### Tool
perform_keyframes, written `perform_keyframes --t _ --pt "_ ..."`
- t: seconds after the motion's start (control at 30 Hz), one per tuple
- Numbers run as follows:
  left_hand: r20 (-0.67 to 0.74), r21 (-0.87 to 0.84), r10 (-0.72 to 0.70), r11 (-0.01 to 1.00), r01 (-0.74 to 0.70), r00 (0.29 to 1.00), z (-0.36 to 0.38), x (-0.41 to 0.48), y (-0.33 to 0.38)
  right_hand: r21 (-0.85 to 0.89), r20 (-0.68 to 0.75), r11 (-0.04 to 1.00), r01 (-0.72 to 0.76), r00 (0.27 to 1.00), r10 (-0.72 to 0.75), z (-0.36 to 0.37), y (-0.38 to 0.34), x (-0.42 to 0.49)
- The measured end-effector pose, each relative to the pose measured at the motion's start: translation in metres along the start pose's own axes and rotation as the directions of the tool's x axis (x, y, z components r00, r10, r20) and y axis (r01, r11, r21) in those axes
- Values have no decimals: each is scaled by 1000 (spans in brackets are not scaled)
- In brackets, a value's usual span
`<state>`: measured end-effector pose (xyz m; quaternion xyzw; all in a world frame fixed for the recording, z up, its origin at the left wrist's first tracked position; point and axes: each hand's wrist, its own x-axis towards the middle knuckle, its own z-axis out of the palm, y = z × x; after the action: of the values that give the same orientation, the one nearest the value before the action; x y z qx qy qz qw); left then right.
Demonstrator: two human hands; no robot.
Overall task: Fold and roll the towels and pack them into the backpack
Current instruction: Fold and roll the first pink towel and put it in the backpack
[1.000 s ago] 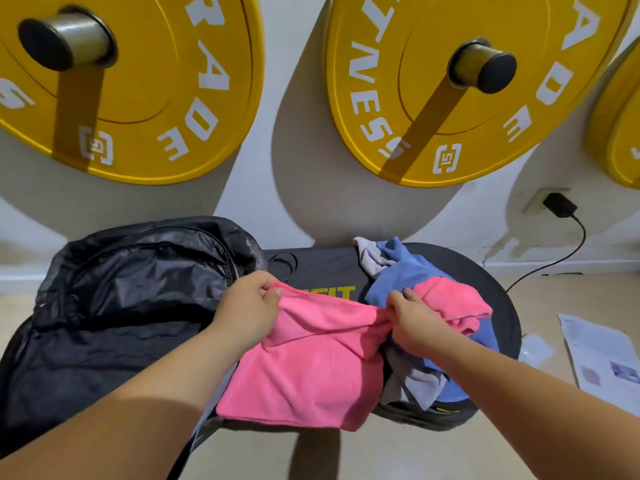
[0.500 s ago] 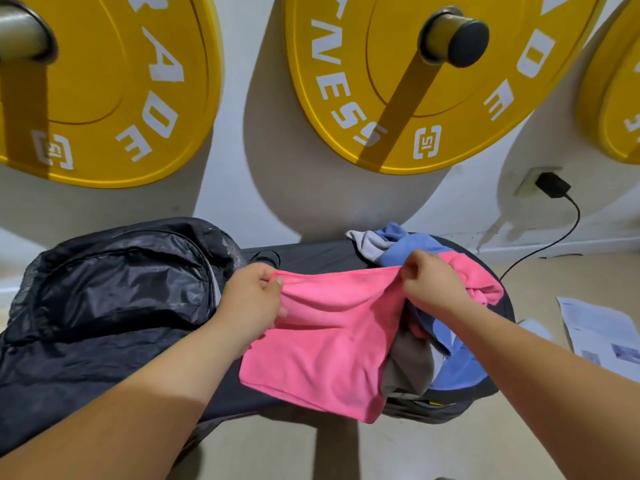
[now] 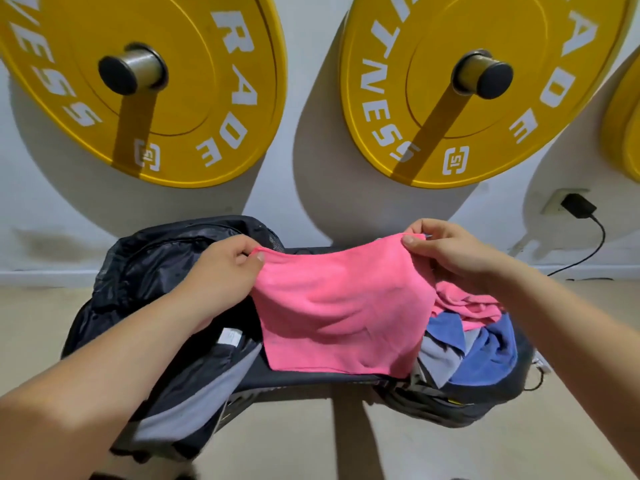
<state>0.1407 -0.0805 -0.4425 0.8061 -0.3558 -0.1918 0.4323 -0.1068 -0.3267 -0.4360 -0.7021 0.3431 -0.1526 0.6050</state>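
Pink towel [image 3: 339, 313] held up, spread across mid-frame between both hands. It is unfolded, and its lower edge hangs down to the black bench [image 3: 311, 379].

Left hand [image 3: 221, 268]: thumb and fingers pinch the towel's upper left corner. Right hand [image 3: 450, 251]: thumb and fingertips pinch the upper right corner. Top edge sags a little between them.

Backpack [image 3: 156, 271] lies on the bench at centre left, just beside the towel. Cannot tell whether its main opening is unzipped.

Pile [image 3: 478, 341] of loose towels, blue, grey and pink, sits at centre right. The held towel's right side touches or overlaps it.

Step in hand, as judged: squaring the first towel for a fold. Nothing looks packed yet.

Risks:
- Both grips are thin corner pinches. If one slips, the towel drops askew and the fold starts crooked.
- The right side could catch the pile and drag loose towels off the bench end to the floor.
- Bare bench between backpack and pile is narrow. Laying the towel flat there may bunch it, so the roll comes out lopsided.
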Motion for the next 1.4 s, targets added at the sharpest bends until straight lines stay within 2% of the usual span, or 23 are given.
perform_keyframes --t 0.07,0.17,0.3,0.43,0.53,0.6,0.73,0.8,0.9,1.0,1.1,1.2,1.33,1.4 --pt "-3 -63 11 998 -11 1000 -11 -6 3 9 -11 1000 18 1000 -18 -2 -6 -5" --pt "-79 -128 38 991 -48 996 -18 -5 10 -33 -182 992 122 975 -126 2 -18 -3" --pt "-140 -275 -30 961 -10 990 -10 9 24 -105 -410 957 270 865 -289 10 -30 13" --pt "-209 -361 -13 930 -65 978 -2 26 32 -50 -507 909 415 773 -381 12 -44 21" --pt "-205 -394 -15 917 -69 979 1 30 30 -1 -471 887 462 782 -408 3 -46 17" --pt "-134 -422 -48 907 -13 990 4 29 26 20 -414 904 426 827 -380 -5 -40 12" --pt "80 -353 -108 927 130 991 15 14 -3 -48 -173 985 163 970 -169 -22 -4 -2" --pt "181 -239 -135 955 177 974 20 3 -25 -157 -15 987 23 1000 -26 -26 20 -11" --pt "309 -78 -202 969 236 929 26 -16 -52 -400 175 913 -78 972 160 -18 57 -25" --pt "391 19 -266 959 282 881 29 -31 -68 -491 287 860 -137 907 308 -2 80 -34" --pt "423 137 -351 936 324 835 27 -35 -74 -495 315 841 -219 856 409 8 83 -38" --pt "445 265 -397 914 306 802 27 -35 -71 -481 308 832 -277 835 456 13 79 -35" --pt "435 307 -354 923 234 828 40 -28 -74 -604 182 753 -262 874 451 22 82 -21" --pt "377 350 -266 928 129 887 46 -17 -80 -654 97 725 -215 927 362 26 86 -8"
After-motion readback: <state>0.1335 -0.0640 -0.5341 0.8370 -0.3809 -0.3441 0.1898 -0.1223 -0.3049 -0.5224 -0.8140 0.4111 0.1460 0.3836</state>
